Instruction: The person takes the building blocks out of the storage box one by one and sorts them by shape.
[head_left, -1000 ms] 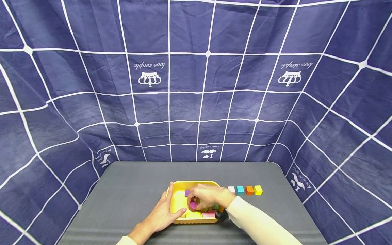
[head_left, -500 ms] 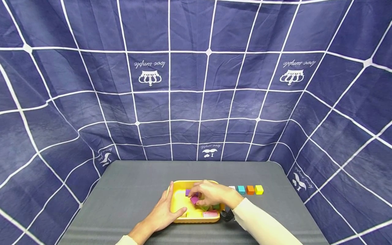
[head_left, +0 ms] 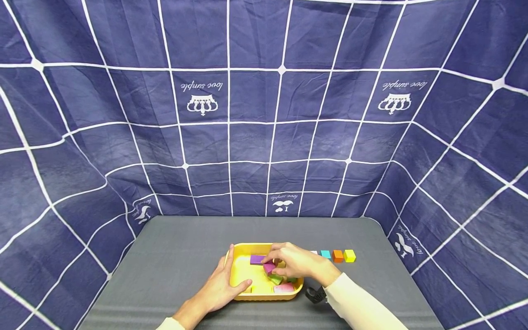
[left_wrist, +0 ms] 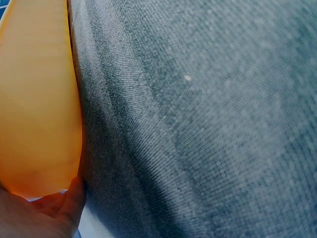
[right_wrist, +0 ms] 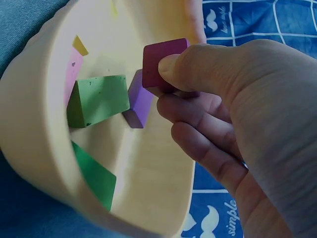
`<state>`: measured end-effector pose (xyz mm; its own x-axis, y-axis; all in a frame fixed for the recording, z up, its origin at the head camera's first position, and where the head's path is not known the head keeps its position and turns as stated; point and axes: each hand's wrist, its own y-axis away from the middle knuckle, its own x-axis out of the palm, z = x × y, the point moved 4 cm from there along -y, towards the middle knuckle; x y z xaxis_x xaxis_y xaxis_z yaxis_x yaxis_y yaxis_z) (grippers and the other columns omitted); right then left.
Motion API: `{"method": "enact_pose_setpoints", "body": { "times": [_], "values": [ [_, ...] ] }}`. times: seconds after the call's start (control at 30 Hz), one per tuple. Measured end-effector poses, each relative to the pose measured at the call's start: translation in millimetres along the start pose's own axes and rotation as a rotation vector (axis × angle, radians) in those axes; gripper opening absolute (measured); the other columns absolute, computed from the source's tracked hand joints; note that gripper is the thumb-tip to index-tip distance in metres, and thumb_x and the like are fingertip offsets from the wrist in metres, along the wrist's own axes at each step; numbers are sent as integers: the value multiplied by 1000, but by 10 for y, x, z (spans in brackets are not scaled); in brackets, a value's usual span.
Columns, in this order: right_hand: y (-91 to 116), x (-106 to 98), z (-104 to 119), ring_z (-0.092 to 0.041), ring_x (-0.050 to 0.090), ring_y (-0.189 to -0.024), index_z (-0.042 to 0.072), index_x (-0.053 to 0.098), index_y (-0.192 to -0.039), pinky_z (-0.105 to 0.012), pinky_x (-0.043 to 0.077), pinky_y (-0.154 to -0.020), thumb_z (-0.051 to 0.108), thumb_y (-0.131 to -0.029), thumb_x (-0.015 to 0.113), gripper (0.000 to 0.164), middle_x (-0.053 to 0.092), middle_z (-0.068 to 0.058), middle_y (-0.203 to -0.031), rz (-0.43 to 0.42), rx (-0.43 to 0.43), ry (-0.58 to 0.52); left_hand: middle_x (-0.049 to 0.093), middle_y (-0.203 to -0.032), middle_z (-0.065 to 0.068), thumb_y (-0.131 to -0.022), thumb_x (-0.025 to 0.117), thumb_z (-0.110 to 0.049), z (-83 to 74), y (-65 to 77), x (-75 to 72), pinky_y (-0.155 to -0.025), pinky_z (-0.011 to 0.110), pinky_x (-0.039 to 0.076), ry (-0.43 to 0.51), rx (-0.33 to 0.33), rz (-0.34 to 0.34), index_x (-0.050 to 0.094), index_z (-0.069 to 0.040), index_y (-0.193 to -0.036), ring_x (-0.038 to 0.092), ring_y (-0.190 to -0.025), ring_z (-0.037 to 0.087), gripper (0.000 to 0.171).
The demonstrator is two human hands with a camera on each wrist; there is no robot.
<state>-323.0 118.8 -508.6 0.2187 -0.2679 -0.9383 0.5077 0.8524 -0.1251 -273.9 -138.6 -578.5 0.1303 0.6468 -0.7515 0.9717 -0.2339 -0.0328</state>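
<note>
A yellow plastic bin [head_left: 241, 296] stands near the front of the table with several coloured blocks in it. My left hand [head_left: 217, 288] holds its left front corner, the thumb over the front rim and the fingers along the left side. Over the inside of the bin, my right hand [head_left: 294, 262] pinches a magenta cube [right_wrist: 157, 58] between thumb and fingers. Below the cube lie a purple block [head_left: 256, 260], a light green block [right_wrist: 104, 96] and a pink block [head_left: 283, 288]. A darker green block [right_wrist: 96, 176] sits by the bin wall.
To the right of the bin, a teal cube [head_left: 325, 254], an orange cube [head_left: 338, 255] and a yellow cube [head_left: 349, 255] stand in a row, with a white one partly hidden. Blue gridded cloth [head_left: 255, 146] hangs behind and beside the grey tabletop [head_left: 185, 243].
My right hand has moved back and to the right with the magenta cube, uncovering more of the purple block. The left hand keeps its place on the bin.
</note>
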Motion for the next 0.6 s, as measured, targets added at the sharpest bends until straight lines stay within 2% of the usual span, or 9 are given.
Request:
{"method": "enact_pose_setpoints", "body": {
  "times": [0.17, 0.33, 0.6],
  "values": [
    [82, -17, -7, -1, 77, -109, 12, 84, -139, -18, 65, -100, 8, -106, 84, 33, 76, 0, -120, -8, -13, -41, 44, -179, 31, -98, 89, -63, 12, -4, 5, -129, 68, 50, 4, 5, 3, 14, -3, -187, 59, -158, 48, 131],
    [158, -66, 12, 4, 76, -105, 12, 86, -137, -20, 67, -94, 6, -106, 84, 32, 75, 0, -117, -44, -30, -53, 44, -179, 31, -97, 88, -64, 19, -9, 11, -129, 68, 50, 4, 3, 5, 13, -4, -187, 60, -157, 47, 131],
    [271, -120, -6, 0, 76, -103, 15, 87, -135, -16, 66, -92, 4, -104, 86, 33, 75, -1, -117, -113, -24, -78, 44, -180, 30, -96, 90, -63, 17, -14, 14, -129, 69, 50, -6, -8, -3, 14, -6, -187, 61, -156, 48, 132]
  ]
}}
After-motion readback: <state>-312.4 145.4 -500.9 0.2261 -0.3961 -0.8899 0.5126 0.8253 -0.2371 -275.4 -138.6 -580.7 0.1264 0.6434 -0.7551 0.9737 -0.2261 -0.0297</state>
